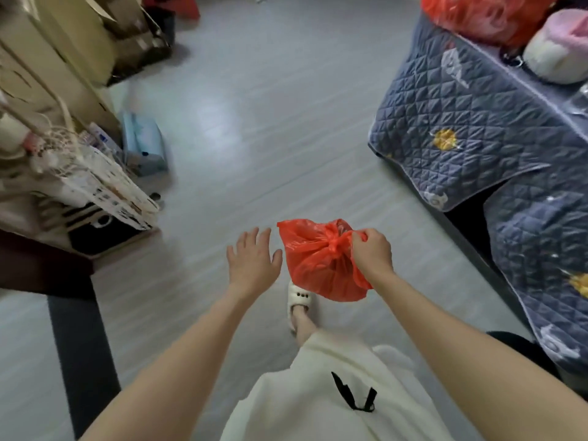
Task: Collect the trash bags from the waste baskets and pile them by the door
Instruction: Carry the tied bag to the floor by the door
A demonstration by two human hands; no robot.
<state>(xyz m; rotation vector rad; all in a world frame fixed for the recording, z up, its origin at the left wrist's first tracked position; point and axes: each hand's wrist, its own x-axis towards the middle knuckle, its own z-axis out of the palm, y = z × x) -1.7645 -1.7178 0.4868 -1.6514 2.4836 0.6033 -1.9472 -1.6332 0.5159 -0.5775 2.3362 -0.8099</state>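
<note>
A tied orange-red trash bag (318, 265) hangs in the air in front of me, above the grey floor and my slippered foot. My right hand (370, 251) pinches the bag at its knotted top. My left hand (253, 259) is just to the left of the bag with its fingers spread and straight, apart from the plastic and holding nothing. No waste basket or door shows in this view.
A table under a quilted blue cover (471, 128) stands on the right, with orange bags (471, 14) and a pink-white bundle (560, 49) on top. Cluttered shelves and a white basket (105, 183) line the left. A blue pack (144, 144) lies on the floor (270, 106).
</note>
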